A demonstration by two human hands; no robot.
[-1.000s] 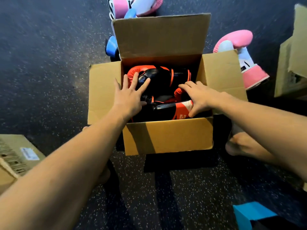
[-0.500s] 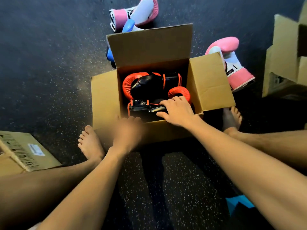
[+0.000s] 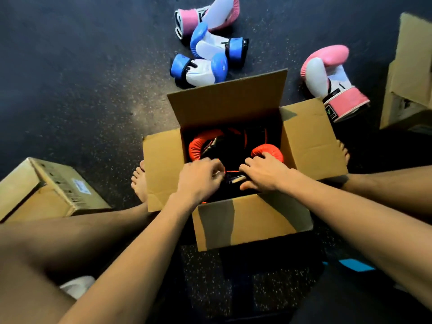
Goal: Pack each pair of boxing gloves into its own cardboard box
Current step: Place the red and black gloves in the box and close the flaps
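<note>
4 gloves (image 3: 201,73) lie beyond the box (image 3: 252,228); left fingers (image 3: 214,167) and right fingers (image 3: 256,161) curl onto red gloves (image 3: 198,146).

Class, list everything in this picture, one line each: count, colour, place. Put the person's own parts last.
open box: one, brown, centre, flaps open.
red-and-black gloves: two, inside the open box.
blue-and-white gloves: two, floor behind the box.
pink-and-white gloves: two, floor; one far back, one right of the box.
left box: one, brown, floor at left.
right box: one, brown, right edge.
blue scrap: one, floor, lower right.
floor: dark, speckled.
feet: two, bare, either side of the open box.
left hand: in the box, fingers curled, blurred.
right hand: in the box, fingers curled over a glove.
</note>
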